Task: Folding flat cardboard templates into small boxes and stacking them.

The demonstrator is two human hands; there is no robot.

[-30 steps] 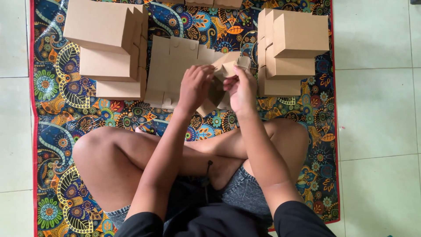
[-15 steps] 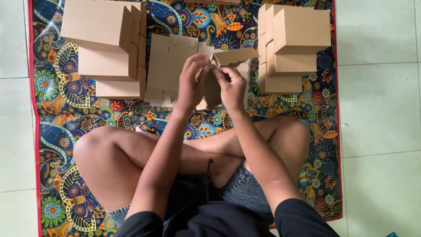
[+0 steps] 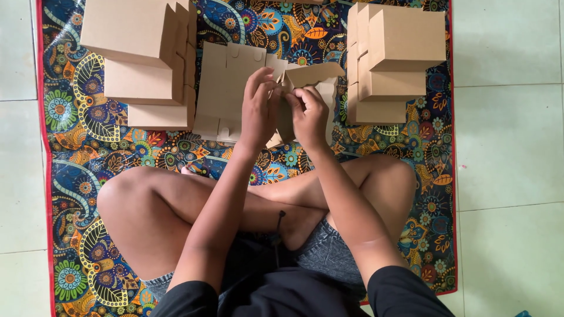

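**Both hands on a half-folded cardboard box, mid-mat**

Head view: a person sits cross-legged on a patterned mat (image 3: 76, 147) with a red border, laid on pale floor tiles (image 3: 511, 147). The left hand (image 3: 258, 108) and the right hand (image 3: 308, 114) meet over the middle of the mat, towards its far edge, and both grip a half-folded cardboard box (image 3: 311, 79). The left hand's fingers curl over the box's near left side; the right hand pinches a flap beside them, and the two hands almost touch.

Around it: a stack of flat cardboard sheets (image 3: 226, 88) lies just behind and to the left of the hands, partly covered by them. A stack of finished boxes (image 3: 141, 53) stands at the far left corner of the mat, and a second stack of boxes (image 3: 393, 58) at the far right corner. Both stand clear of the hands.

The held box is open, with one flap raised to the right; its long side runs roughly left to right across the mat. Its lower part is hidden by the hands.
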